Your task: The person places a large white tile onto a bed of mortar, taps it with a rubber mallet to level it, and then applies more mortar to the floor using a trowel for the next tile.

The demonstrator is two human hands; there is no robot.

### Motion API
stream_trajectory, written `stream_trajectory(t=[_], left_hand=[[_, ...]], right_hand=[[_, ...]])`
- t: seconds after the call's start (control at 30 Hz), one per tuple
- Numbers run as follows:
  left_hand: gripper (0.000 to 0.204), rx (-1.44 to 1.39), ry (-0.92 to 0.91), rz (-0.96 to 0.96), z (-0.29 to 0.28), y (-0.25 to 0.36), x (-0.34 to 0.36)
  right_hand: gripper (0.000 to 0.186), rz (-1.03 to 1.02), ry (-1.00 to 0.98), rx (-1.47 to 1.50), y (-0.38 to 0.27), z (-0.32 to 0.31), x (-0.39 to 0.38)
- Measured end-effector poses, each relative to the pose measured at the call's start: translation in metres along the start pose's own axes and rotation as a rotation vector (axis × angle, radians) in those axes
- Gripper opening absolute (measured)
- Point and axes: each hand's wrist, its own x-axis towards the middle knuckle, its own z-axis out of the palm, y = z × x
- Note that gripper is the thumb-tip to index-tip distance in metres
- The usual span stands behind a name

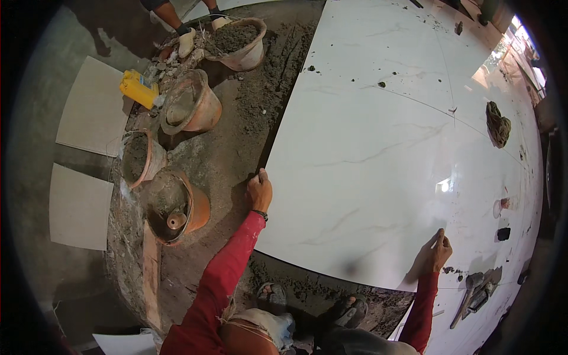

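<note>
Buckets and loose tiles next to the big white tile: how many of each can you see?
Orange-brown buckets: 3
Pale buckets: 1
Loose beige tiles: 2
Total: 6
</note>
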Motion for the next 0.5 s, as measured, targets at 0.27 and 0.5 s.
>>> stream_trajectory(t=[0.27,0.5], left_hand=[[0.056,0.093,0.02,-0.02,0.009,-0.012,0.006],[0.058,0.079,0.047,0.047,0.014,-0.01,0.001]], right_hand=[[0.047,0.029,-0.003,-0.107,0.008,-0.003,0.01],[0.048,-0.015,0.054,-0.32,0.012,-0.01,0.015]])
